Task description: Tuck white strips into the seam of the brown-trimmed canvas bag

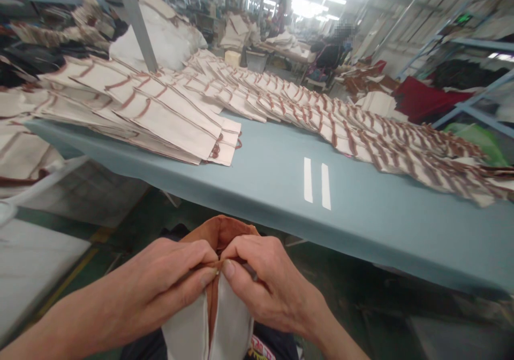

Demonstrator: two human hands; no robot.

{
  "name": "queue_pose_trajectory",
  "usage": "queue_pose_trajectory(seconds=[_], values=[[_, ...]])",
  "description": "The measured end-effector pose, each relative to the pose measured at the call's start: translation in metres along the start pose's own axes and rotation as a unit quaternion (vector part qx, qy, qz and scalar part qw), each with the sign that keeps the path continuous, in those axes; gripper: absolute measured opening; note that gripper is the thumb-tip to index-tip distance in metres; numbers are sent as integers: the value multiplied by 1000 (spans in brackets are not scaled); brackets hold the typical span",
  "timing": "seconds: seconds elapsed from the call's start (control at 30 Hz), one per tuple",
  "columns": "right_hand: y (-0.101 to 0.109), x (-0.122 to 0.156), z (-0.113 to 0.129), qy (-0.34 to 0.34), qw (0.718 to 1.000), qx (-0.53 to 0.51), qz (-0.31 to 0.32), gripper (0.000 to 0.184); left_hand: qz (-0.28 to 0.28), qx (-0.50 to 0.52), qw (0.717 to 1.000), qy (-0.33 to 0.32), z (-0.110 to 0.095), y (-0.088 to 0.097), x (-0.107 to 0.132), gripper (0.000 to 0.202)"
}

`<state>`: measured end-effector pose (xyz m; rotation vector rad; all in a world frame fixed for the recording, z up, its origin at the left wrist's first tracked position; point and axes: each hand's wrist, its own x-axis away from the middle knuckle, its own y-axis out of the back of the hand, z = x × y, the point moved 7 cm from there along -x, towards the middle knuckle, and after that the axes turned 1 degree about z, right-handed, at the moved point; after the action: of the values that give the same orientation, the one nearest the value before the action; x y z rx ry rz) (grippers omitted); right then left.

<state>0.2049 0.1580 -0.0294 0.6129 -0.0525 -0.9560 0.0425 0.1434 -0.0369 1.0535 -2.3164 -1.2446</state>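
My left hand and my right hand are both closed on a fabric piece held low in front of me, below the table's near edge. The piece is white cloth with a brown lining that bulges up above my fingers. My thumbs pinch together at its middle seam, where a small metal part shows. The blue-grey table lies just beyond my hands.
Overlapping rows of white pouches with brown trim run along the table's far side, with a stack at the left. Two white tape strips mark the tabletop. A seated person works in the background. A grey post rises at left.
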Motion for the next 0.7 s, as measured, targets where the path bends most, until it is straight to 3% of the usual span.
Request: queue_pose_trajectory(seconds=[0.13, 0.53, 0.63, 0.7], values=[[1, -1, 3, 3, 1000, -3, 0, 24, -30, 55, 998, -11, -7, 3, -8, 34], [2, -1, -1, -18, 999, -37, 0, 19, -150, 22, 986, -70, -11, -3, -12, 26], [4, -1, -3, -23, 999, -40, -1, 19, -146, 38, 988, -42, -7, -3, -14, 27], [3, 0, -4, -28, 999, -45, 3, 22, -115, 63, 991, -17, -4, -4, -13, 30]])
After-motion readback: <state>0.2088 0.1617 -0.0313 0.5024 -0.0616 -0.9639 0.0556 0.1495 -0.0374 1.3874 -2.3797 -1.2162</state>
